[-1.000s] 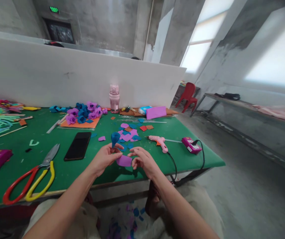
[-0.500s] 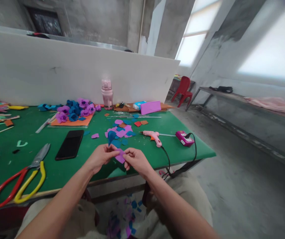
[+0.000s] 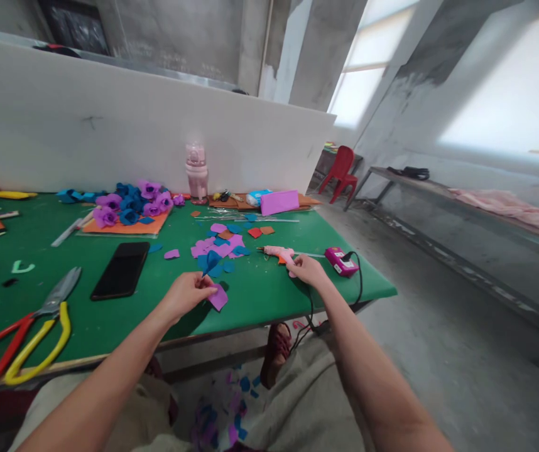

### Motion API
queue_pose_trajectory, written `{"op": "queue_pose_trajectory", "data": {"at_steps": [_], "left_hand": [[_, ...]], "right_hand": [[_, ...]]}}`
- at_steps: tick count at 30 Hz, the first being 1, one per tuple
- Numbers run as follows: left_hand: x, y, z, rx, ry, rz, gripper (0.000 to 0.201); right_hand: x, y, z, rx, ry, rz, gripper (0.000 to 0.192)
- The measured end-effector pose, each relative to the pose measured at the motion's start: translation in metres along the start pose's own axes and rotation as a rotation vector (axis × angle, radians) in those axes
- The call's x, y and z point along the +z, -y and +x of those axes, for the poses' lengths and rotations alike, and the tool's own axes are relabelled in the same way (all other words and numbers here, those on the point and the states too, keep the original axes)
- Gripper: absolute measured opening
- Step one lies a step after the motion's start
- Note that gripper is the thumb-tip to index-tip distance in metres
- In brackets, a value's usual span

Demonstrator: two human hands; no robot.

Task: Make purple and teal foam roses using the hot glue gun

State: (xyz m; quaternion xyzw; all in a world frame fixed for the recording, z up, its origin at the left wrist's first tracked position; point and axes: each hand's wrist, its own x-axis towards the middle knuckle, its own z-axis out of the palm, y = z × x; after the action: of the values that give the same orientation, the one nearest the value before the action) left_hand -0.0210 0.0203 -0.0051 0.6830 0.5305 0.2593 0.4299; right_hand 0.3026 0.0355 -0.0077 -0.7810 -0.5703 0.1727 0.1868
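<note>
My left hand [image 3: 185, 295] pinches the blue cone [image 3: 212, 260] and purple petal [image 3: 218, 296] together above the worktop [image 3: 109, 317] edge; my right hand [image 3: 308, 270] closes on the glue gun [image 3: 279, 253] handle

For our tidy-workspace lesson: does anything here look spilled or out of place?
Yes. Blue and purple foam scraps lie scattered on the concrete floor under the green-topped table's near edge, by the person's foot, as if they had dropped from the loose pile of cut foam pieces on the tabletop.

Left hand [image 3: 185, 295] pinches petals [image 3: 217, 296]; right hand [image 3: 308, 271] grips glue gun [image 3: 279, 253].
</note>
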Motion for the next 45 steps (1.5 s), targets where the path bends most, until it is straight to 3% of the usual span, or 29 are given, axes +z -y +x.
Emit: {"op": "queue_pose_trajectory", "data": {"at_steps": [5, 7, 10, 12, 16, 18, 21, 24, 28, 33, 38, 45], "left_hand": [[0.001, 0.002, 0.003, -0.013, -0.025, -0.074, 0.026], [0.000, 0.002, 0.003, -0.042, -0.029, -0.114, 0.024], [-0.001, 0.001, 0.004, -0.085, -0.043, -0.144, 0.022], [-0.001, 0.000, 0.004, -0.101, -0.049, -0.144, 0.021], [0.001, 0.001, 0.005, -0.083, -0.066, -0.072, 0.020], [0.001, 0.001, 0.004, -0.062, -0.082, 0.018, 0.019], [0.001, -0.001, 0.002, -0.045, -0.102, 0.172, 0.017], [0.002, -0.003, 0.001, -0.019, -0.077, 0.276, 0.016], [0.003, -0.003, 0.001, 0.015, -0.063, 0.311, 0.015], [0.003, -0.003, 0.001, 0.023, -0.054, 0.306, 0.014], [0.001, -0.005, 0.003, 0.016, 0.014, 0.259, 0.011], [0.000, -0.008, 0.004, 0.021, 0.064, 0.281, 0.014]], "right_hand": [[0.004, 0.009, 0.001, -0.045, 0.040, -0.004, 0.011], [0.002, 0.013, -0.012, -0.035, 0.034, 0.123, 0.014], [0.005, 0.022, -0.039, -0.005, 0.097, 0.779, 0.017], [0.010, 0.028, -0.058, 0.026, 0.194, 1.092, 0.022], [0.023, 0.038, -0.088, 0.261, 0.588, 1.484, 0.026], [0.026, 0.040, -0.100, 0.298, 0.652, 1.529, 0.028], [0.026, 0.043, -0.113, 0.159, 0.594, 1.404, 0.029], [0.022, 0.048, -0.123, -0.010, 0.556, 1.140, 0.038], [0.017, 0.054, -0.128, -0.147, 0.499, 0.787, 0.040], [0.010, 0.064, -0.123, -0.312, 0.427, 0.502, 0.039], [0.002, 0.073, -0.114, -0.450, 0.413, 0.337, 0.037], [0.002, 0.075, -0.112, -0.521, 0.413, 0.250, 0.033]]}}
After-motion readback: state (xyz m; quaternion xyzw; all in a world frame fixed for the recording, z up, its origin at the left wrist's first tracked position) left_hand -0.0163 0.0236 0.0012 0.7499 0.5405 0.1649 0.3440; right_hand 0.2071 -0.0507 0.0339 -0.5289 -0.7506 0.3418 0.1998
